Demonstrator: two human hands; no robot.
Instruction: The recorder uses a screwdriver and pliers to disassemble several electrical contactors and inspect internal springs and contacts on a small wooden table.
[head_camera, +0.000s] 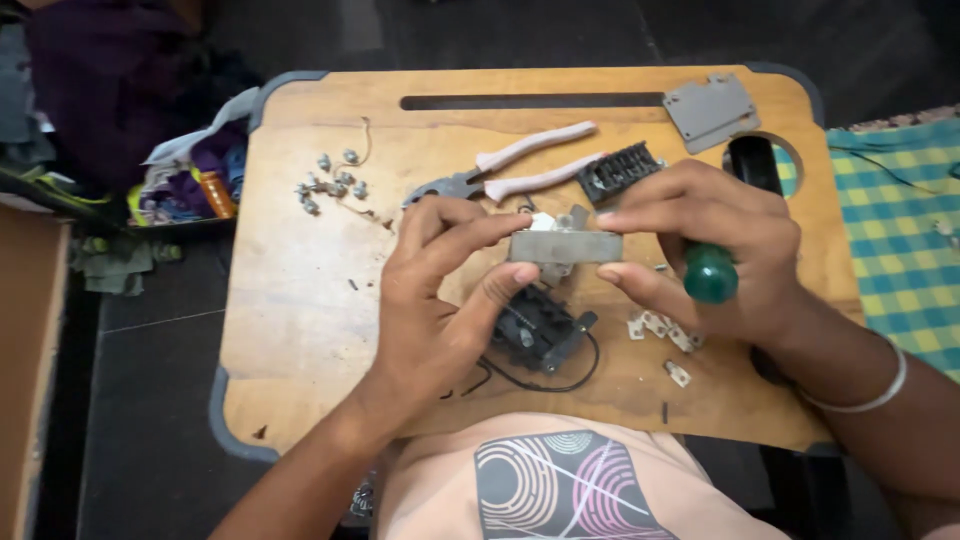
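Over the tray (300, 330), I'm pinching the block (565, 246) in both hands (440, 290) (700, 250), right also gripping the screwdriver (711, 273); screws (335, 182) are out, housing (540, 328) is lying open.

Both hands are pinching the grey metal block (565, 246) from its ends. Just beyond the grip, pink-handled pliers (520, 170) and a black ribbed part (618, 172) are crowding the way. Beneath it a black wired mechanism (540, 330) is blocking descent. Leftward, bare tray wood (300, 300) is lying open; screws (330, 185) are sitting farther off.
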